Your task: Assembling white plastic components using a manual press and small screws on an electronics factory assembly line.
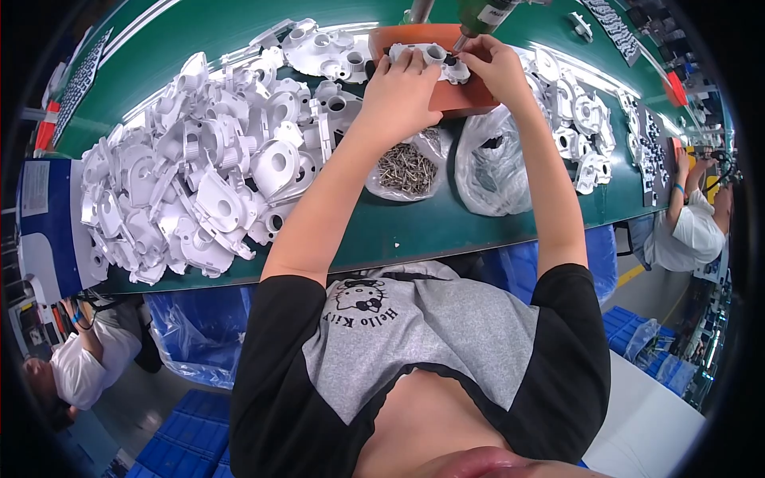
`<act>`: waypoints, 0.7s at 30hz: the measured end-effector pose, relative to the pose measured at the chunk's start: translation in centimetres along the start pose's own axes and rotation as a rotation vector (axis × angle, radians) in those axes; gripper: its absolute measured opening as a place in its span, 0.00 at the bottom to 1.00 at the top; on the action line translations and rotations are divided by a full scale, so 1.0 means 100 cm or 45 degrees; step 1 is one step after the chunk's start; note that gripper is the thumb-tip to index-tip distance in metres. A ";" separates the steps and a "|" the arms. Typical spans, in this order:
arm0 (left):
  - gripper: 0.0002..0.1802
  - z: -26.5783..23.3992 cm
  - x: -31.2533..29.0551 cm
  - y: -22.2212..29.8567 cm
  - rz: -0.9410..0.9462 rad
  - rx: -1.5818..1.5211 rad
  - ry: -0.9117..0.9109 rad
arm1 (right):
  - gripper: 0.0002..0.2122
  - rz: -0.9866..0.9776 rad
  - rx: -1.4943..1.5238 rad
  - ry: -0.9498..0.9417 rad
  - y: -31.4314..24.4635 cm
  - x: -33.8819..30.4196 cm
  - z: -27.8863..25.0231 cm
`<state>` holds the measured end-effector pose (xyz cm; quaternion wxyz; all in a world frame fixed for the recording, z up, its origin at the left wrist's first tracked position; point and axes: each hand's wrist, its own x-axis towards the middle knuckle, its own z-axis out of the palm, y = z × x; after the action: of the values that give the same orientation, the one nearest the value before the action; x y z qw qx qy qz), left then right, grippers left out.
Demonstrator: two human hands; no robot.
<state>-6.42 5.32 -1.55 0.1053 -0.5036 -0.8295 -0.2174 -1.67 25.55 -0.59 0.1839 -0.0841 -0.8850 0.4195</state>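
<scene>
A white molded plastic housing [435, 54] sits on an orange fixture [464, 97] at the far side of the table. My left hand [402, 89] holds the housing down, its fingers draped over the near left part. At the housing's right end, my right hand [496, 68] has its thumb and fingertips pinched together; what they hold is too small to make out. A green power screwdriver [480, 17] hangs just above, its bit pointing down close to those fingertips. Nearer me lie a clear bag of metal screws [406, 169] and a clear plastic bag [492, 163] with hard-to-see contents.
A large heap of white housings [191, 171] covers the green table [374, 235] on the left; more white parts [578, 115] lie to the right. Blue plastic-lined bins [195, 331] stand below the table edge. Other people [685, 231] work at both sides.
</scene>
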 end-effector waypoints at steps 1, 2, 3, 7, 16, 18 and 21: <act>0.29 0.000 0.000 0.000 0.000 0.000 -0.001 | 0.08 0.026 -0.015 -0.014 0.000 0.000 0.000; 0.29 -0.001 0.000 0.000 -0.003 -0.003 -0.010 | 0.08 0.026 -0.015 -0.014 0.000 0.000 0.000; 0.29 -0.001 0.001 0.000 -0.005 -0.005 -0.021 | 0.08 0.021 -0.027 -0.002 0.001 0.000 0.001; 0.29 0.000 0.000 0.001 -0.010 0.006 -0.021 | 0.09 -0.010 -0.086 0.014 0.000 0.001 0.003; 0.28 0.002 0.000 0.000 -0.004 -0.001 -0.010 | 0.14 0.017 -0.082 -0.031 -0.001 0.003 0.001; 0.28 0.001 -0.001 0.000 0.003 -0.001 -0.004 | 0.12 0.016 -0.071 -0.081 -0.002 0.002 0.001; 0.29 0.001 0.000 0.001 -0.007 -0.032 -0.035 | 0.10 -0.125 -0.112 -0.074 -0.003 -0.012 0.004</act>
<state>-6.35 5.40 -1.65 0.0870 -0.5055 -0.8295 -0.2211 -0.70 24.70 -0.90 0.1745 -0.0363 -0.9106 0.3728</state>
